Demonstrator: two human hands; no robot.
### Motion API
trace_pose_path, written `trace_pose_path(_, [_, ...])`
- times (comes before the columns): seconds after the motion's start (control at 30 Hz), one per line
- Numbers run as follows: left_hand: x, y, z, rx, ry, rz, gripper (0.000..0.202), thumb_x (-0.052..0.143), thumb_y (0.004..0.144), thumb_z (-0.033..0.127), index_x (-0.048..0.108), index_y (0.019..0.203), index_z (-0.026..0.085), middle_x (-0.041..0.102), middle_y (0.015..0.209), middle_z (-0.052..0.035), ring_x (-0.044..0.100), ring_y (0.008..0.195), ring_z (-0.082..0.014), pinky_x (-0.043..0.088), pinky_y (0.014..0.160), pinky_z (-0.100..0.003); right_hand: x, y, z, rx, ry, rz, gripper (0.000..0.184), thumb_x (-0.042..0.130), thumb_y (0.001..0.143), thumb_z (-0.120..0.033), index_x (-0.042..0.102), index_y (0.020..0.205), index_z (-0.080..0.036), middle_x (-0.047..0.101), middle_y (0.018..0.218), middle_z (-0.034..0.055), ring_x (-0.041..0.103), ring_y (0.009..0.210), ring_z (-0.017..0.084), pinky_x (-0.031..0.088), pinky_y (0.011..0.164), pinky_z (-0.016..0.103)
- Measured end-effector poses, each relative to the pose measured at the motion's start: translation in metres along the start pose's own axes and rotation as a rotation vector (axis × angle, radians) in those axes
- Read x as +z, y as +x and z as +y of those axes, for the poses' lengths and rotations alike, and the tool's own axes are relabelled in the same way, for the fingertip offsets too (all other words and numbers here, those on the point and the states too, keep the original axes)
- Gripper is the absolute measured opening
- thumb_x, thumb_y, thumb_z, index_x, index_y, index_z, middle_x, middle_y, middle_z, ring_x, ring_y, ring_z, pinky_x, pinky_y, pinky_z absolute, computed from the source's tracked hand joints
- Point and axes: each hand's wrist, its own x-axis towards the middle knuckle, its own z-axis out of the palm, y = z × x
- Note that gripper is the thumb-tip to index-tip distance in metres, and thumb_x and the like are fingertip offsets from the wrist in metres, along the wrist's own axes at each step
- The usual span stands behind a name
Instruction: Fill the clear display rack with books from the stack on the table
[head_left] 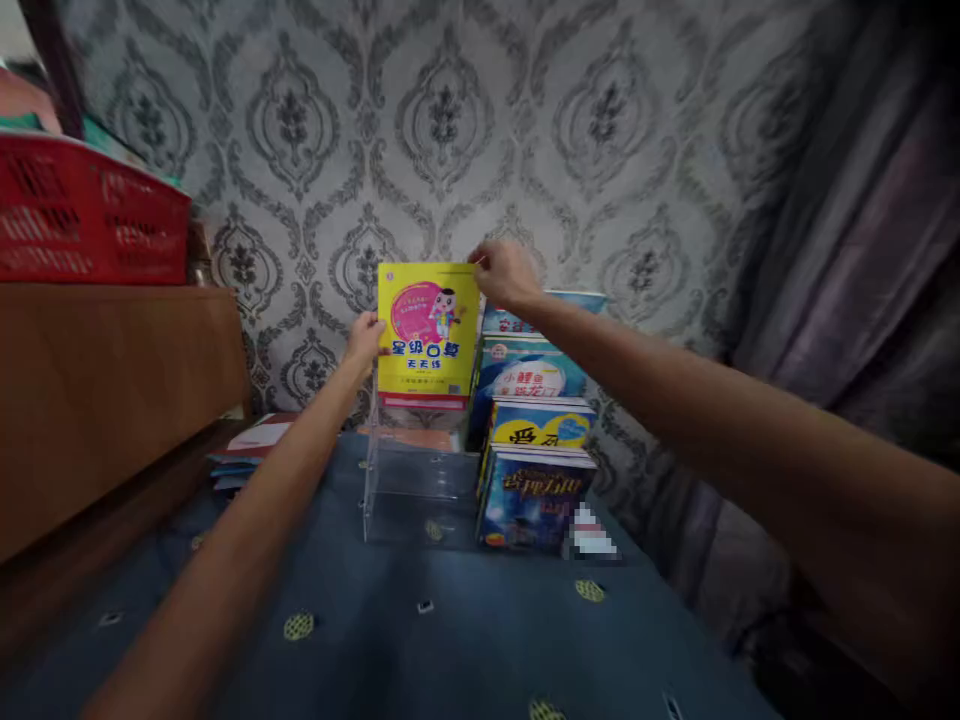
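1. The yellow book (426, 320) stands roughly upright at the upper left back of the clear rack (368, 515); its lower edge could snag on a clear panel if poorly lined up, and I cannot tell whether it is seated
2. The teal book (499, 362), in the rack's right half, could be knocked askew if the yellow book swings sideways
3. The rack could slide on the blue cloth (360, 620) beneath it, if pushed hard
4. Left hand (364, 340): raised at the rack's upper left, fingers closed on the yellow book's left edge
5. Right hand (508, 274): above the rack, wrist bent, fingers pinching the yellow book's top right corner
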Motion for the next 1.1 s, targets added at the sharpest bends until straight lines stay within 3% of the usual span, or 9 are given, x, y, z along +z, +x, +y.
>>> trace_pose_path(0.2, [-0.004,0.0,-0.005,-0.019,0.021,0.022,0.016,0.056,0.074,0.016,0.051,0.089,0.02,0.056,0.068,0.0045,0.056,0.056,-0.0114,0.038,0.046,-0.017,0.0,0.007,-0.006,-0.126,-0.203,-0.072,0.033,0.054,0.084,-0.012,0.073,0.111,-0.014,0.073,0.111,0.0152,0.066,0.104,0.032,0.053,0.086,0.042])
trace_pose_path(0.3, [-0.009,-0.001,-0.006,-0.062,0.032,-0.06,0.026,0.056,0.067,0.016,0.056,0.093,0.018,0.061,0.069,0.0019,0.057,0.058,-0.0138,0.035,0.046,-0.019,0.004,0.004,-0.004,-0.17,-0.256,-0.119,0.032,0.054,0.085,-0.016,0.073,0.11,-0.016,0.074,0.109,0.0135,0.066,0.1,0.03,0.054,0.081,0.039])
trace_pose_path(0.4, [-0.014,-0.006,-0.009,-0.099,0.04,-0.181,0.027,0.055,0.058,0.016,0.061,0.084,0.015,0.063,0.064,-0.0006,0.055,0.055,-0.0141,0.031,0.044,-0.02,0.008,-0.003,0.0,-0.144,-0.311,-0.139,0.03,0.054,0.085,-0.019,0.072,0.109,-0.017,0.074,0.109,0.0137,0.066,0.097,0.029,0.054,0.078,0.036])
trace_pose_path(0.53, [-0.018,-0.012,-0.012,-0.094,0.02,-0.248,0.026,0.052,0.054,0.017,0.063,0.078,0.014,0.063,0.061,-0.0008,0.048,0.051,-0.0118,0.025,0.042,-0.019,0.003,-0.009,0.01,-0.079,-0.239,-0.09,0.041,0.052,0.085,-0.018,0.062,0.124,-0.015,0.073,0.112,0.0145,0.066,0.099,0.029,0.053,0.08,0.038])
trace_pose_path(0.67, [-0.019,-0.015,-0.01,-0.078,0.022,-0.271,0.026,0.052,0.056,0.018,0.063,0.078,0.014,0.063,0.061,-0.0002,0.049,0.051,-0.0114,0.025,0.042,-0.019,-0.008,-0.011,0.018,-0.098,-0.011,-0.116,0.055,0.053,0.081,-0.016,0.053,0.135,-0.011,0.073,0.111,0.0151,0.067,0.091,0.026,0.054,0.078,0.036])
trace_pose_path(0.8, [-0.02,-0.02,-0.006,-0.072,0.058,-0.286,0.027,0.053,0.063,0.019,0.066,0.086,0.014,0.067,0.067,-0.001,0.058,0.059,-0.0143,0.032,0.045,-0.019,-0.016,-0.01,0.018,-0.119,0.15,-0.242,0.043,0.052,0.078,-0.013,0.067,0.118,-0.01,0.074,0.087,0.008,0.061,0.063,0.016,0.049,0.063,0.026])
trace_pose_path(0.93, [-0.022,-0.027,0.001,-0.066,0.105,-0.31,0.03,0.054,0.071,0.018,0.068,0.097,0.014,0.072,0.076,-0.0024,0.065,0.069,-0.0175,0.044,0.054,-0.022,-0.017,-0.011,0.016,-0.099,0.161,-0.236,0.034,0.051,0.076,-0.011,0.074,0.1,-0.011,0.069,0.072,0.0034,0.057,0.057,0.013,0.044,0.057,0.024])
trace_pose_path(1.1, [-0.022,-0.035,0.008,-0.053,0.126,-0.335,0.03,0.057,0.077,0.02,0.067,0.104,0.014,0.076,0.084,-0.0043,0.069,0.079,-0.0199,0.052,0.064,-0.025,-0.016,-0.012,0.015,-0.104,0.133,-0.22,0.035,0.051,0.075,-0.011,0.074,0.102,-0.009,0.069,0.071,0.0049,0.059,0.061,0.016,0.046,0.06,0.026])
